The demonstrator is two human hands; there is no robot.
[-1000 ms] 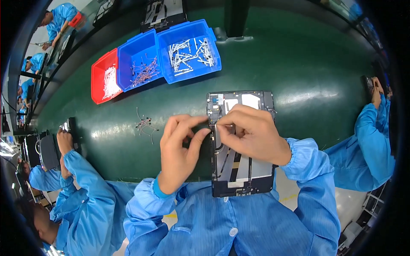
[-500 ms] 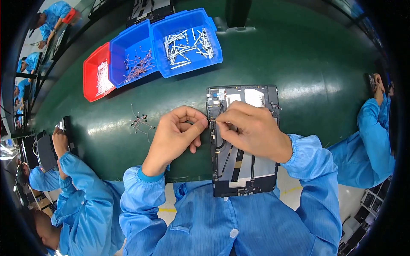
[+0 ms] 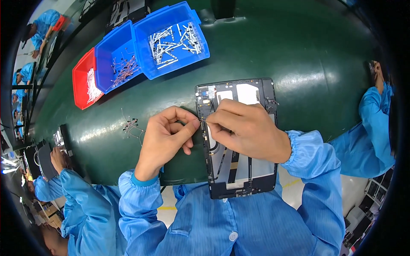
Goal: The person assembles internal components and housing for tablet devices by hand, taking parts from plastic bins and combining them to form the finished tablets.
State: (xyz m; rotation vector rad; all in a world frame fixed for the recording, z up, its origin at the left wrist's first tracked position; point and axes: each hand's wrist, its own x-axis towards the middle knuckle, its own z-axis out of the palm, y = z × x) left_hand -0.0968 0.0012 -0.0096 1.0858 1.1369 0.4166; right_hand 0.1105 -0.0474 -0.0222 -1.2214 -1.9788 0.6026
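An opened tablet (image 3: 265,164) with its inner parts bare lies in front of me, its near end jutting past the table edge. At its upper left edge, my left hand (image 3: 164,136) pinches thumb and forefinger together; whatever is between them is too small to make out. My right hand (image 3: 247,128) reaches over the tablet, fingers closed in a pinch just right of the left fingertips. What it holds is hidden. Black flex cables (image 3: 234,166) and a pale inner panel show below the right hand. Left of my left hand lies a small bunch of thin wired parts (image 3: 131,126).
On the green table (image 3: 307,55) stand a blue bin (image 3: 203,51) of white-and-black strips, a blue bin (image 3: 104,55) of reddish wired parts and a red bin (image 3: 79,89) of white pieces. Co-workers in blue sleeves (image 3: 87,192) sit on both sides, one handling a dark device (image 3: 64,141).
The view has shifted, so bins and tablet sit farther left in it. Both hands stay pinched at the same tablet edge. The left co-worker's hand has moved slightly nearer.
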